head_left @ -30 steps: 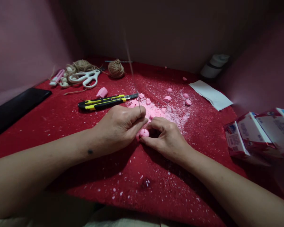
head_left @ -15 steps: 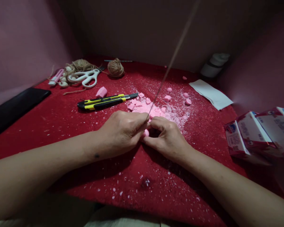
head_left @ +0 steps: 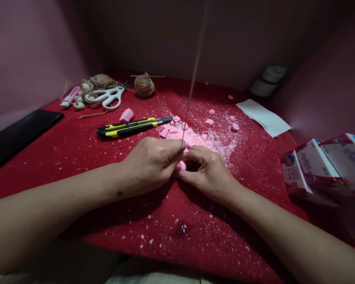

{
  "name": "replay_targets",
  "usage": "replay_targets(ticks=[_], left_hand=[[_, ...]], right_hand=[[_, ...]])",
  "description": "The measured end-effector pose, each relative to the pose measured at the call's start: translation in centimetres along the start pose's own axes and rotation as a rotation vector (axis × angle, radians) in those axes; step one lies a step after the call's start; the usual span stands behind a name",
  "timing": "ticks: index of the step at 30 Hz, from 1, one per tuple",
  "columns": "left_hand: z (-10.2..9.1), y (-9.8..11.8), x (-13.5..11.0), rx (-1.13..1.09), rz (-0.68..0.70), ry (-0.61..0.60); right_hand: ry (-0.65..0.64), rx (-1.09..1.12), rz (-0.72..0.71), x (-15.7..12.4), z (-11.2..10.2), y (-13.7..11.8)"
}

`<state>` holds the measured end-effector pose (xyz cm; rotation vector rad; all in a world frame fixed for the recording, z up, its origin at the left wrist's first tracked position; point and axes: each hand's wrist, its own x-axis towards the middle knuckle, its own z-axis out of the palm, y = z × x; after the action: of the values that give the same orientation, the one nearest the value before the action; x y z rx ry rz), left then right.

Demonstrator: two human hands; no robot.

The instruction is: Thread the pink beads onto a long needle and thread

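Note:
My left hand (head_left: pixel 154 163) is closed in a pinch on a long thin stick (head_left: pixel 192 83), which rises nearly upright past the frame's top. Its lower end is hidden by the fingers. Close beside it, my right hand (head_left: pixel 208 169) pinches a small rounded pink piece (head_left: pixel 182 166) between thumb and fingers, partly covered by both hands. What the piece is made of I cannot tell. Just beyond the hands lies a heap of pink chunks and shavings (head_left: pixel 192 136). A black and yellow utility knife (head_left: pixel 127 128) rests left of the heap, blade toward it.
White scissors (head_left: pixel 106 96) and twine (head_left: pixel 102 82) lie at the back left, with a twine ball (head_left: pixel 144 85) beside them. A black phone-like slab (head_left: pixel 23 134) is at far left. White paper (head_left: pixel 263 117), a bottle (head_left: pixel 268 81) and cartons (head_left: pixel 322 165) stand right on the red surface (head_left: pixel 121 225).
The stick's upper end has swung to the left, so it stands closer to upright. Both hands have stayed nearly in place, still pinching the stick and the pink piece.

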<state>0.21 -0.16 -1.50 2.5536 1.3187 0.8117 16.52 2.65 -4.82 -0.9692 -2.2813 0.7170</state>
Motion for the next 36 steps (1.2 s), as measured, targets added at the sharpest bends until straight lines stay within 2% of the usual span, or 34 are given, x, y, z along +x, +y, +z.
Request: replay_targets(ticks=[6, 8, 12, 15, 19, 22, 26, 30, 33, 36], left_hand=[[-0.3, 0.0, 0.2, -0.128, -0.108, -0.070], [-0.5, 0.1, 0.3, -0.145, -0.144, -0.057], [-0.6, 0.2, 0.4, -0.063, -0.079, 0.004], [-0.5, 0.2, 0.3, -0.013, -0.035, -0.006], [-0.3, 0.2, 0.2, -0.061, -0.063, -0.063], [-0.2, 0.1, 0.3, -0.128, -0.117, -0.062], [-1.0, 0.4, 0.6, -0.169, -0.202, -0.017], [-2.3, 0.6, 0.8, -0.447, -0.404, 0.112], [-2.7, 0.2, 0.9, -0.651, -0.528, 0.206], [-2.5, -0.3, 0.9, -0.756, -0.575, 0.256]], right_hand=[[0.000, 0.007, 0.004, 0.0, -0.1, -0.1], [-0.007, 0.008, 0.007, 0.0, -0.1, -0.2], [-0.012, 0.008, 0.009, 0.0, -0.1, -0.2], [-0.006, 0.009, 0.009, 0.0, -0.1, -0.1], [0.000, 0.003, 0.002, 0.1, 0.0, 0.0], [-0.003, 0.003, -0.006, 0.0, 0.0, 0.0], [0.001, 0.003, -0.010, 0.0, 0.0, 0.0], [0.039, 0.019, -0.034, -0.2, -0.1, 0.0], [0.087, 0.036, -0.129, -0.9, -0.4, -0.5], [0.128, 0.067, -0.216, -2.1, -0.8, -2.0]])
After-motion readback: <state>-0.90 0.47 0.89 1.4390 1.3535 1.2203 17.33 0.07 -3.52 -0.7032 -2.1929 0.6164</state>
